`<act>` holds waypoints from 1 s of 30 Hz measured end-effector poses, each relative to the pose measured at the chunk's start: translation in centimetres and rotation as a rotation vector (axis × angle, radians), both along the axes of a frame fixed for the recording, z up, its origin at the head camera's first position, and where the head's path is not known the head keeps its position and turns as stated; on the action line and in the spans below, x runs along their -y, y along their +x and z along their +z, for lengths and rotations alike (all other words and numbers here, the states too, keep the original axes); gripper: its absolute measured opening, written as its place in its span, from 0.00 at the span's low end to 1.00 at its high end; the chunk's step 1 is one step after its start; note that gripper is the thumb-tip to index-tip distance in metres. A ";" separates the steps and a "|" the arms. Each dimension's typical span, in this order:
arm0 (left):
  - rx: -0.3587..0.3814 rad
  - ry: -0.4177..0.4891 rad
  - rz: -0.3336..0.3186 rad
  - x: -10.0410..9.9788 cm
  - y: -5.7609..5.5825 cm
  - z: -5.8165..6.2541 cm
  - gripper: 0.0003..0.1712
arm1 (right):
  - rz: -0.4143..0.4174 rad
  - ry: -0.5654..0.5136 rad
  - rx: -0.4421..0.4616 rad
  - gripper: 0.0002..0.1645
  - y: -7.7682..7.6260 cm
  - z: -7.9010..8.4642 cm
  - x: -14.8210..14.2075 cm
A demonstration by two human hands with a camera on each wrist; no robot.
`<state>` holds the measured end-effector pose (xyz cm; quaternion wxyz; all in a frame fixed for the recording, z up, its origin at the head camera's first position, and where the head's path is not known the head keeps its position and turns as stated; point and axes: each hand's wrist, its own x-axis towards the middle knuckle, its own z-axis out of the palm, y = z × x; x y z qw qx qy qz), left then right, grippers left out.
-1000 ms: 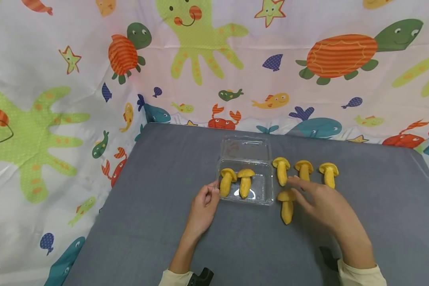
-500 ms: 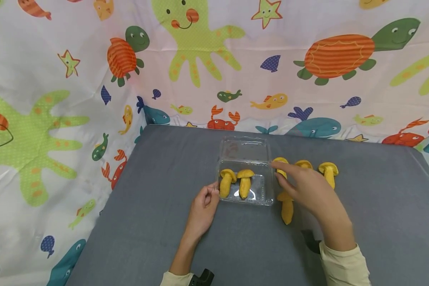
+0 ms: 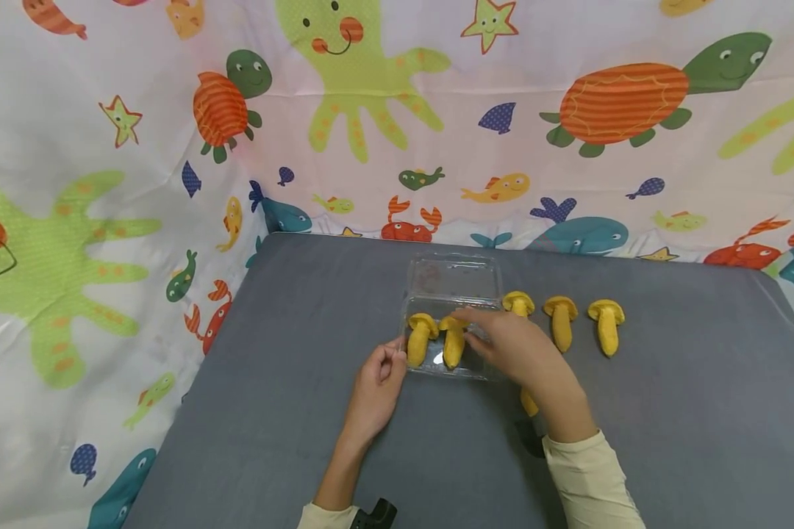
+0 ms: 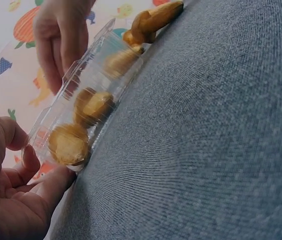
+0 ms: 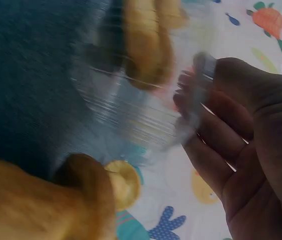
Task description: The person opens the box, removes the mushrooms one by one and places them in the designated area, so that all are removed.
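Observation:
A clear plastic clamshell container [image 3: 454, 275] stands with its lid folded back. Inside lie a yellow toy mushroom [image 3: 417, 350] at the left and a second mushroom [image 3: 452, 351] beside it. My left hand [image 3: 374, 386] pinches the container's left edge between thumb and fingers. Over the right side of the container, my right hand [image 3: 528, 354] has its fingertips by the second mushroom's cap. In the right wrist view the right fingers [image 5: 216, 125] are spread loosely around the container's wall, no mushroom between them.
Right of the container lie a mushroom [image 3: 519, 301] partly behind the right hand, another mushroom [image 3: 561, 325] and a third mushroom [image 3: 607, 329]. One more mushroom [image 3: 528, 402] shows only its stem below the right wrist. A sea-animal curtain [image 3: 370, 184] backs the grey table [image 3: 271, 367].
My right hand has moved left from above the loose mushrooms to the container's right side, uncovering mushrooms at the right. The left hand keeps its grip, and the mushrooms lie where they were.

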<state>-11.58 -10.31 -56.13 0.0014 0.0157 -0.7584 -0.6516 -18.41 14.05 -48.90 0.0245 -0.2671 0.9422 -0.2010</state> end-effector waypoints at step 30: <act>-0.024 0.000 -0.007 0.3 -0.1 -0.2 0.11 | -0.028 -0.013 -0.075 0.20 -0.6 -2.2 1.7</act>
